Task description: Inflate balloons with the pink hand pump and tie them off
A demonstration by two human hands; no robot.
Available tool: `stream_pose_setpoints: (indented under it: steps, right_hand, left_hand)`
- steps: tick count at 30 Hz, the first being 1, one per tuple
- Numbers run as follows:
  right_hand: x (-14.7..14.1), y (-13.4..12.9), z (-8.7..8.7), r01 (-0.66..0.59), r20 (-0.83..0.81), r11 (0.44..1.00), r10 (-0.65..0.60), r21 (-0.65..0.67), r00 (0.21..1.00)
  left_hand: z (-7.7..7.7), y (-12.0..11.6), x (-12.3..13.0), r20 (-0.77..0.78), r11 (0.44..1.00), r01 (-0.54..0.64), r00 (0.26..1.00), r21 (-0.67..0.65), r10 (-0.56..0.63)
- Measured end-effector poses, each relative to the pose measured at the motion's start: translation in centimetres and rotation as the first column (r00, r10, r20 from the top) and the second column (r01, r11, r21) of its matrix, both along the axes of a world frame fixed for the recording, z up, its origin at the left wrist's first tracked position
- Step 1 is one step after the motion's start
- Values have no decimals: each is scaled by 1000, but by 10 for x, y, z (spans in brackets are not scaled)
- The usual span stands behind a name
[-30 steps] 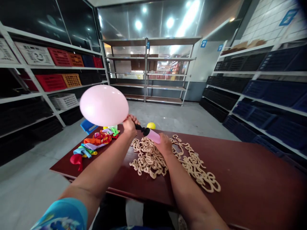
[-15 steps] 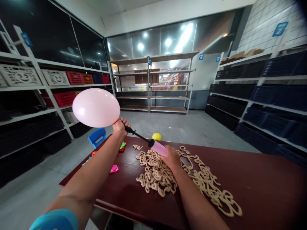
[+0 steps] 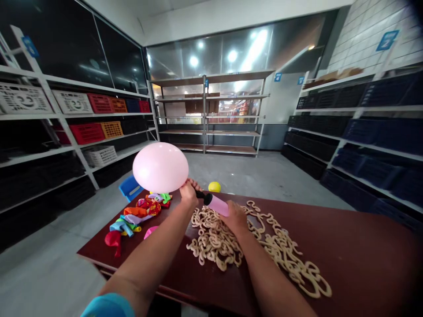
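A pink inflated balloon point(image 3: 161, 167) sits on the black end of a hand pump point(image 3: 218, 205). My left hand point(image 3: 189, 191) is closed around the balloon's neck and the pump's black end. The fingers of my right hand point(image 3: 237, 216) wrap the far end of the pump's pink barrel. The pump's black rod is mostly inside the barrel. Below my right hand, a heap of beige curled strands point(image 3: 216, 242) covers part of the dark red table point(image 3: 357, 251). Limp balloons of several colours point(image 3: 135, 215) lie left of my left forearm, with one pink limp balloon point(image 3: 150, 232) beside it.
Beyond the table's far edge shows a yellow round thing point(image 3: 214, 187). A blue chair point(image 3: 130, 188) stands at the far left corner. Shelving with crates point(image 3: 89, 133) runs along the left, more dark crates point(image 3: 373, 132) line the right, and a metal rack point(image 3: 205, 114) stands at the back.
My left hand and the balloon have moved right and down, toward my right hand. The pump's rod has slid into the barrel. My right hand has barely moved. More limp balloons now show.
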State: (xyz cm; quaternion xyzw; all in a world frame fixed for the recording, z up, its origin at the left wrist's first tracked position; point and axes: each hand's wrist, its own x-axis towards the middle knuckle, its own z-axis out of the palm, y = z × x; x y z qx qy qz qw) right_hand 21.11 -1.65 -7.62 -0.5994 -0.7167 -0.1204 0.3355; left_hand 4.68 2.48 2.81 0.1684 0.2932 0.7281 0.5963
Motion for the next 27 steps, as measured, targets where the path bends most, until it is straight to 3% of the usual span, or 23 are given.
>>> stream_pose_setpoints:
  steps: [4,11,14,18,27]
  right_hand:
    - [0,-1,3,-39,-7,999,39,15,999]
    - [3,4,1,-17,-13,1000,17,13,1000]
    - [0,5,-1,-12,-13,1000,12,18,1000]
    - [-2,4,-2,3,-15,1000,-3,6,1000]
    - [1,2,-2,14,14,1000,-14,-15,1000]
  left_hand:
    - [11,1,-11,-56,994,-68,996,87,73]
    - [64,8,-81,-135,977,-156,975,143,175]
    - [74,8,-96,-151,973,-167,970,162,192]
    - [66,5,-81,-137,968,-176,970,178,201]
    - [6,-3,3,-111,987,-50,992,150,67]
